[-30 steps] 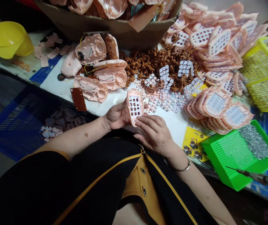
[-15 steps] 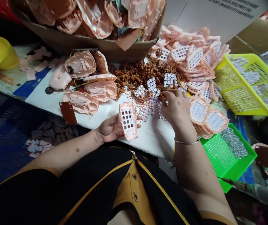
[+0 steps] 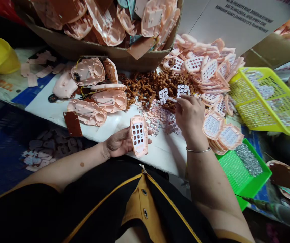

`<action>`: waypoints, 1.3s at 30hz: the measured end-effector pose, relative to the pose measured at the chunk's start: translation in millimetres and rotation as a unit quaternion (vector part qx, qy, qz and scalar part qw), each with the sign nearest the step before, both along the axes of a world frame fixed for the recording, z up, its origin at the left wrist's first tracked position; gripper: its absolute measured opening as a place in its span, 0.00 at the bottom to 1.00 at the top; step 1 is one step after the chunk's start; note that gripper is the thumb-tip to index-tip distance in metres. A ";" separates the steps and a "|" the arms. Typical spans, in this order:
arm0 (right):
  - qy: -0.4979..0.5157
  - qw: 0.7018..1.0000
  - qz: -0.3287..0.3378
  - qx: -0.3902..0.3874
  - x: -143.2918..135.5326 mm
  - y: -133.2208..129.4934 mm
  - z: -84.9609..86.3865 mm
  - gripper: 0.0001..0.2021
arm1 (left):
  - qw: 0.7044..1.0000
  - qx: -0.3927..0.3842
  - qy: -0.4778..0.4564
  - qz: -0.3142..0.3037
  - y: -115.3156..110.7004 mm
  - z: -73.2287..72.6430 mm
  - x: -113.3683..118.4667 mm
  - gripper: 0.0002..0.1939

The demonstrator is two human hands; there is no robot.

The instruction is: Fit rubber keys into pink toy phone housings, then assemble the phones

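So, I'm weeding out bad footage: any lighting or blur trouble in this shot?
Head view: the right arm casts a soft shadow on the white sheet; the blue crate sits in deep gloom. Head view again: the pointed tool at lower right looks blurred.

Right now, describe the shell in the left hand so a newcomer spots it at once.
Find the big cardboard box at the top, then the white work surface below it. Near that surface's closest edge, the left hand holds a pale pink shell with a white panel and a grid of holes. Unlike the similar shells piled at right, it's in a hand.
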State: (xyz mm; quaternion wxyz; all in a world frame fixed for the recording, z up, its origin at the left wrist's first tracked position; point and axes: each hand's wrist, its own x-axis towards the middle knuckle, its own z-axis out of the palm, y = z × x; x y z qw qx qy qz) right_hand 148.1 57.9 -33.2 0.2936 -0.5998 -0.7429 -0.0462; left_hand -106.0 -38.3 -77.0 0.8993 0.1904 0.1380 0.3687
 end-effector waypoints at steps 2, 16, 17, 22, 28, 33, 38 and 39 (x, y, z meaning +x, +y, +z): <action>0.147 0.989 -0.007 -0.025 2.7 -3.4 1.6 0.08 | 1.000 0.007 -0.001 0.002 0.2 0.2 0.4 0.31; 0.513 0.824 0.090 -0.223 -24.9 -67.0 -1.5 0.10 | 1.000 0.020 -0.002 0.023 -0.5 1.2 2.6 0.31; 0.487 0.843 0.089 -0.211 -28.0 -72.2 -0.2 0.09 | 0.999 0.021 0.002 0.026 -1.0 1.3 3.0 0.30; 0.168 0.980 0.098 -0.035 -52.7 -101.0 10.8 0.08 | 0.998 0.014 0.027 0.054 -3.4 3.8 7.7 0.27; -0.006 0.982 0.189 0.015 -81.5 -118.2 9.4 0.11 | 0.997 0.019 0.051 0.055 -3.0 9.5 10.8 0.24; 0.085 0.965 0.246 -0.036 -84.7 -118.2 6.0 0.14 | 0.999 0.000 0.016 0.050 -2.4 9.1 8.4 0.23; 0.058 0.949 0.308 -0.043 -76.8 -116.4 4.6 0.22 | 0.999 -0.014 0.005 0.051 -1.9 4.3 6.3 0.25; 0.045 0.944 0.323 -0.052 -75.0 -116.3 3.9 0.24 | 0.999 -0.020 0.008 0.047 -1.9 3.4 5.6 0.27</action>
